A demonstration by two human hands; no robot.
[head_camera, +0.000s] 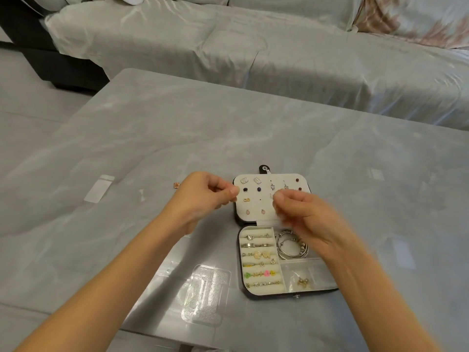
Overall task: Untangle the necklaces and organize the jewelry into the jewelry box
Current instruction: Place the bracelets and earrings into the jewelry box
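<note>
The open jewelry box (239,265) lies on the table right of centre. Its white lid panel (253,201) carries several stud earrings. Rings (258,257) fill the left slots, silver bangles (291,248) sit at the upper right, and a small gold piece (303,282) lies in the lower right compartment. My left hand (205,194) and my right hand (302,214) hover over the lid, facing each other, each with thumb and fingertips pinched together as if on a necklace chain too fine to make out. A small rose-gold pendant (176,185) lies just left of my left hand.
A clear plastic bag (205,295) lies left of the box near the table's front edge. Another small clear bag (99,188) is farther left. The table (380,186) has a grey cover. A covered sofa (253,47) runs along the far side.
</note>
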